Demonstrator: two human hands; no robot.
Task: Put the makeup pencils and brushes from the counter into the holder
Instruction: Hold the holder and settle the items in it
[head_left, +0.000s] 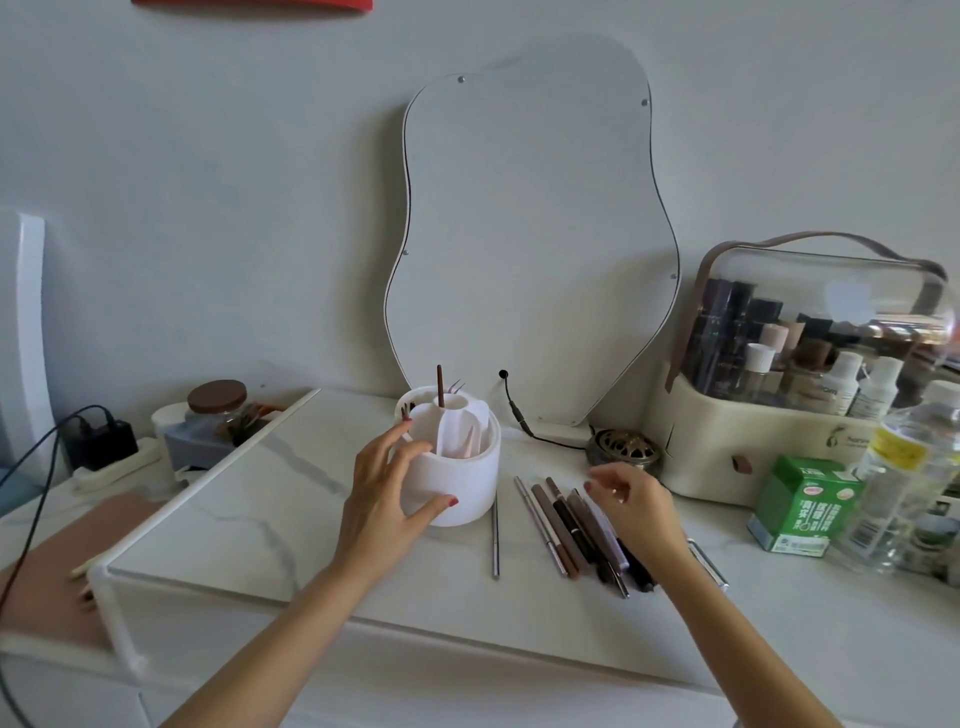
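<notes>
A white round holder (457, 483) with inner compartments stands on the marble counter. One brown pencil (440, 385) sticks upright from its middle slot. My left hand (382, 486) is wrapped around the holder's left side, thumb on its front. Several makeup pencils and brushes (574, 530) lie side by side on the counter to the right of the holder. A thin silver stick (495, 540) lies alone just in front of the holder. My right hand (631, 501) hovers over the upper ends of the pencils with fingers spread, holding nothing.
A wavy mirror (530, 234) leans on the wall behind. A clear-lidded cosmetics case (779, 415), a green box (802, 506) and clear bottles (904, 467) crowd the right. A brass burner (626, 447) and a black cable (519, 415) sit behind the pencils. A brown-lidded jar (218, 410) is at left.
</notes>
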